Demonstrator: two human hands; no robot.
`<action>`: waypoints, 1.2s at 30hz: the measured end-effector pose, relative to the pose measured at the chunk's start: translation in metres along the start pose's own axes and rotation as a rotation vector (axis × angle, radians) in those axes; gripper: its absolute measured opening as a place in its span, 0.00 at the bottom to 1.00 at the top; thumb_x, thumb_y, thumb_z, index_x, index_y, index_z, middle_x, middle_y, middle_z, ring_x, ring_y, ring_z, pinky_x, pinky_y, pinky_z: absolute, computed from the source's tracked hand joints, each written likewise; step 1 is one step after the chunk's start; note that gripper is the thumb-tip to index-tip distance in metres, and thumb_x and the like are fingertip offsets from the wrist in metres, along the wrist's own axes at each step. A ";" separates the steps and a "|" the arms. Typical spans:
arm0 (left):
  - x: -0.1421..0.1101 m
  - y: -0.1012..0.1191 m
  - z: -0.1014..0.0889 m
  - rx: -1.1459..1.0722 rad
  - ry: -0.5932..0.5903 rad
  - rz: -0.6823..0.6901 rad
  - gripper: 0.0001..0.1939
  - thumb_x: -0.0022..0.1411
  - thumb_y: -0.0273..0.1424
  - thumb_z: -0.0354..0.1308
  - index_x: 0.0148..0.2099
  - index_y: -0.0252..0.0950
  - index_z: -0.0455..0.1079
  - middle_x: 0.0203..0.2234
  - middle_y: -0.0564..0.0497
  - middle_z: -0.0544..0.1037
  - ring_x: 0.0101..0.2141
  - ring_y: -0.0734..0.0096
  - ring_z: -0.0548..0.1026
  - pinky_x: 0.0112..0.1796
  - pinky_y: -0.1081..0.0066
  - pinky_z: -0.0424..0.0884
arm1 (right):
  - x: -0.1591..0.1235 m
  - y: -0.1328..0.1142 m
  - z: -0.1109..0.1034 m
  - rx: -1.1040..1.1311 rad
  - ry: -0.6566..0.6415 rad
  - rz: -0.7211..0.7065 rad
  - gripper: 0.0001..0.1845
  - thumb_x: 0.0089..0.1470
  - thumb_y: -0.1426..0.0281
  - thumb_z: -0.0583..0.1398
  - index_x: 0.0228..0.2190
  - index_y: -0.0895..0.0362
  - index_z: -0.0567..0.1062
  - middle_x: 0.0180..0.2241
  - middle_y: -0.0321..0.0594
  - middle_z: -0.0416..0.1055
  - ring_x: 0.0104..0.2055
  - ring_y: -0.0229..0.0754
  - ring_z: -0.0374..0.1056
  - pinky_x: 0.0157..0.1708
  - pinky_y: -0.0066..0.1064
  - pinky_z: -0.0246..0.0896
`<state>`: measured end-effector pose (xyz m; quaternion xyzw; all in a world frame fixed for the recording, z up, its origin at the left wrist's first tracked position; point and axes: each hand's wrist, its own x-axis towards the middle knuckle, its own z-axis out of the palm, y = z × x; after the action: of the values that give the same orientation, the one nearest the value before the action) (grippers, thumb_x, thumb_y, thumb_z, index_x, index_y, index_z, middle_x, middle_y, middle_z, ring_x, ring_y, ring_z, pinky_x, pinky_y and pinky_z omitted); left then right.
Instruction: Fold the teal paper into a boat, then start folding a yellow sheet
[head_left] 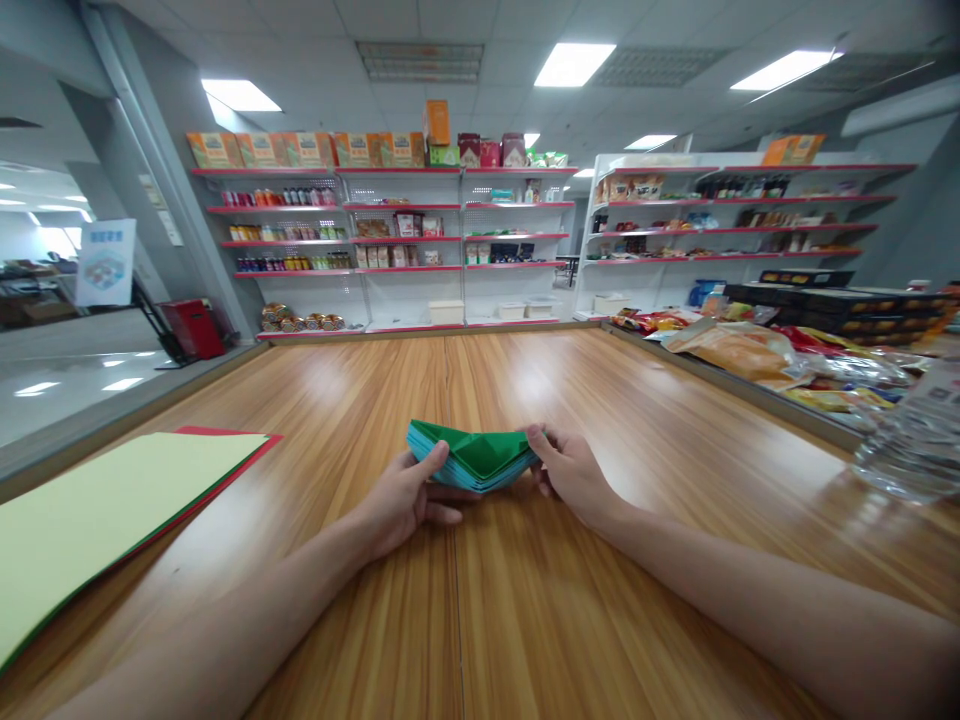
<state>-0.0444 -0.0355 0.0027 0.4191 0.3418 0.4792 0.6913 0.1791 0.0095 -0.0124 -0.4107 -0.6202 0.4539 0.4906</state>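
Observation:
A folded paper piece (pixel 484 455), green on top with layered light-blue edges below, is held just above the wooden table (pixel 360 620) between my two hands. On its left end my left hand (pixel 412 500) is closed, thumb on top and fingers underneath. My right hand (pixel 574 470) pinches the right end between thumb and fingers. The paper dips to a point in the middle, toward me. What lies inside the folds is hidden.
Coloured paper sheets (pixel 135 490), pale yellow over green and red, lie at the left. A clear plastic bottle (pixel 915 440) is at the right edge. Snack packages (pixel 750 350) and black boxes (pixel 817 305) fill the right side. Stocked shelves (pixel 405 270) stand behind the table.

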 end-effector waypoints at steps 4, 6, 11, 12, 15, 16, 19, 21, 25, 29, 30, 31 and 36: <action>0.003 -0.002 -0.001 -0.017 0.071 -0.027 0.15 0.63 0.37 0.57 0.45 0.29 0.67 0.41 0.36 0.78 0.34 0.60 0.80 0.29 0.73 0.78 | -0.004 -0.008 0.002 0.028 -0.018 -0.054 0.28 0.53 0.49 0.57 0.44 0.59 0.66 0.20 0.30 0.63 0.14 0.31 0.57 0.10 0.22 0.52; 0.005 -0.002 -0.001 -0.040 0.102 -0.039 0.17 0.63 0.39 0.56 0.45 0.28 0.67 0.40 0.36 0.78 0.33 0.60 0.81 0.29 0.73 0.78 | -0.006 -0.012 0.003 0.005 -0.049 -0.070 0.30 0.52 0.51 0.59 0.49 0.58 0.63 0.22 0.31 0.64 0.14 0.31 0.58 0.10 0.22 0.52; 0.006 -0.004 -0.002 -0.045 0.089 -0.040 0.18 0.63 0.42 0.55 0.43 0.29 0.65 0.37 0.37 0.79 0.29 0.60 0.81 0.26 0.72 0.78 | -0.005 -0.010 0.002 -0.039 -0.088 -0.080 0.28 0.53 0.53 0.58 0.49 0.57 0.62 0.23 0.30 0.63 0.15 0.31 0.58 0.10 0.21 0.51; 0.006 -0.005 -0.003 -0.046 0.085 -0.042 0.18 0.63 0.42 0.55 0.43 0.29 0.64 0.37 0.37 0.79 0.29 0.60 0.81 0.26 0.72 0.78 | -0.003 -0.008 0.001 -0.048 -0.088 -0.079 0.28 0.53 0.53 0.58 0.48 0.58 0.62 0.23 0.31 0.63 0.15 0.31 0.57 0.10 0.22 0.51; 0.006 -0.005 -0.003 -0.053 0.083 -0.037 0.17 0.63 0.41 0.55 0.44 0.30 0.63 0.38 0.37 0.78 0.30 0.60 0.81 0.27 0.71 0.78 | 0.000 -0.004 -0.002 -0.154 -0.029 -0.138 0.27 0.55 0.55 0.57 0.50 0.58 0.62 0.29 0.36 0.66 0.18 0.32 0.60 0.13 0.24 0.56; 0.006 -0.005 -0.002 -0.055 0.087 -0.029 0.16 0.64 0.40 0.55 0.45 0.31 0.62 0.38 0.37 0.78 0.30 0.60 0.81 0.28 0.71 0.78 | 0.000 -0.004 -0.002 -0.235 0.022 -0.192 0.26 0.55 0.57 0.58 0.51 0.57 0.63 0.33 0.39 0.67 0.21 0.33 0.62 0.17 0.26 0.60; 0.005 -0.004 0.000 -0.049 0.112 -0.008 0.13 0.65 0.36 0.55 0.46 0.33 0.59 0.36 0.39 0.79 0.29 0.62 0.81 0.28 0.71 0.78 | -0.005 -0.010 -0.004 -0.544 0.148 -0.396 0.21 0.55 0.65 0.59 0.51 0.55 0.67 0.47 0.46 0.65 0.26 0.34 0.64 0.30 0.32 0.65; 0.004 -0.004 0.002 -0.035 0.120 -0.005 0.12 0.65 0.36 0.54 0.45 0.34 0.58 0.36 0.40 0.78 0.28 0.62 0.81 0.27 0.71 0.77 | -0.010 -0.015 -0.003 -0.671 0.084 -0.496 0.17 0.57 0.67 0.57 0.49 0.54 0.69 0.49 0.46 0.64 0.26 0.34 0.64 0.32 0.33 0.65; 0.001 -0.005 0.005 0.027 0.087 0.000 0.13 0.66 0.37 0.52 0.46 0.34 0.58 0.34 0.40 0.78 0.27 0.63 0.80 0.26 0.72 0.76 | -0.017 -0.018 0.002 -0.682 -0.244 -0.600 0.22 0.55 0.65 0.60 0.51 0.55 0.66 0.47 0.45 0.67 0.24 0.33 0.63 0.30 0.31 0.64; -0.001 -0.006 0.007 0.111 0.031 0.013 0.15 0.65 0.38 0.52 0.48 0.34 0.58 0.37 0.40 0.77 0.27 0.65 0.80 0.24 0.74 0.74 | -0.016 -0.014 0.003 -0.736 -0.218 -0.636 0.11 0.57 0.66 0.59 0.41 0.57 0.70 0.38 0.41 0.69 0.30 0.38 0.65 0.32 0.31 0.62; -0.002 -0.006 0.008 0.137 0.020 0.024 0.16 0.65 0.38 0.53 0.49 0.34 0.58 0.40 0.39 0.76 0.27 0.65 0.80 0.24 0.74 0.74 | -0.015 -0.013 0.002 -0.772 -0.195 -0.638 0.08 0.57 0.67 0.59 0.39 0.57 0.70 0.37 0.41 0.69 0.31 0.39 0.65 0.33 0.31 0.61; -0.002 -0.005 0.010 0.165 0.010 0.035 0.17 0.64 0.37 0.55 0.50 0.34 0.59 0.43 0.38 0.75 0.28 0.65 0.80 0.24 0.74 0.74 | -0.014 -0.013 0.000 -0.817 -0.174 -0.637 0.07 0.57 0.68 0.59 0.37 0.57 0.70 0.36 0.41 0.69 0.33 0.40 0.66 0.33 0.32 0.61; -0.004 -0.005 0.012 0.243 0.067 0.028 0.32 0.61 0.32 0.59 0.63 0.34 0.50 0.54 0.31 0.67 0.29 0.64 0.80 0.25 0.73 0.75 | -0.002 -0.014 -0.014 -1.158 -0.031 -0.506 0.09 0.59 0.70 0.55 0.42 0.56 0.69 0.42 0.44 0.67 0.38 0.44 0.67 0.34 0.33 0.60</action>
<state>-0.0328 -0.0430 0.0033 0.4881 0.4143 0.4576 0.6171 0.1921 0.0060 0.0020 -0.4436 -0.8504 -0.0796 0.2717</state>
